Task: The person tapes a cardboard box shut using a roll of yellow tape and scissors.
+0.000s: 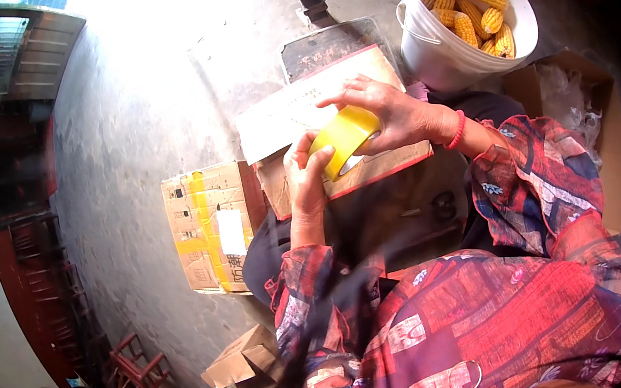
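Observation:
A roll of yellow packing tape (346,136) is held up between my two hands. My left hand (306,178) grips its lower left side, the thumb lying on the yellow face. At the roll's right edge is my right hand (393,113), its fingers curled about that side and the index finger reaching out over the top. Below them a cardboard carton (276,127) with a pale top and red edging lies in front of my lap. My hands and the tape hide part of it.
A white bucket (421,49) of corn cobs (470,17) stands at the far right. To the left sits a taped brown carton (188,236), with a smaller box (242,357) nearer me. Past the carton is a dark platform (298,55) with a post. An open box with clear plastic (565,96) is at right.

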